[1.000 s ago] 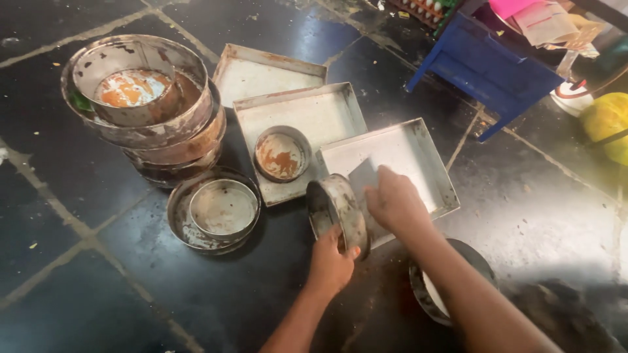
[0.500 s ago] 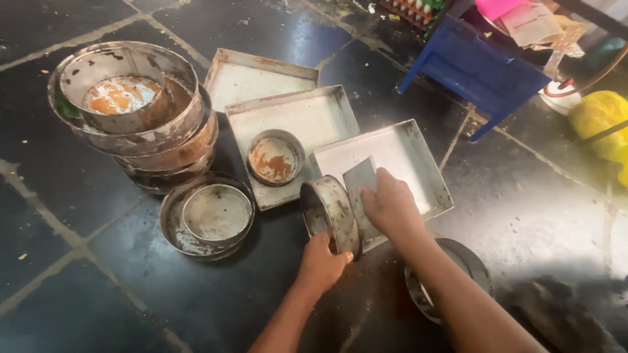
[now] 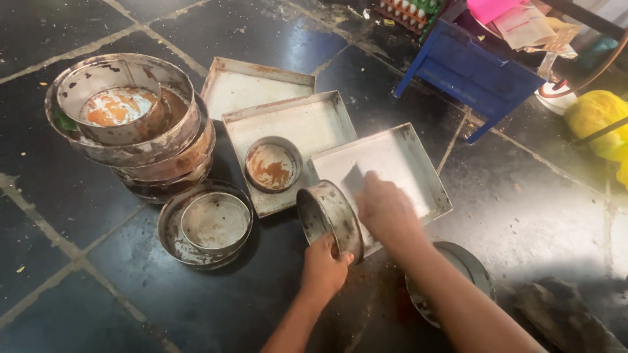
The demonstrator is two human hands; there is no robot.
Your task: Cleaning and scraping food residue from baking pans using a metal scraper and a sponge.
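My left hand (image 3: 324, 268) grips the rim of a small round metal baking tin (image 3: 329, 219) that stands on its edge on the dark tiled floor. My right hand (image 3: 386, 210) is blurred and presses a grey scraper (image 3: 353, 180) against the outer wall of that tin. Right behind the tin lies a square metal tray (image 3: 418, 163).
Two more square trays (image 3: 307, 121) (image 3: 245, 85) lie behind, one holding a small stained round tin (image 3: 273, 163). A stack of round tins (image 3: 127, 117) stands at left, a nested pair (image 3: 206, 223) beside it. A dark round pan (image 3: 458, 261) lies under my right forearm. A blue crate (image 3: 477, 68) stands at the back.
My right hand has shifted slightly along the tin's side with the scraper. The tin stays on its edge in my left hand.
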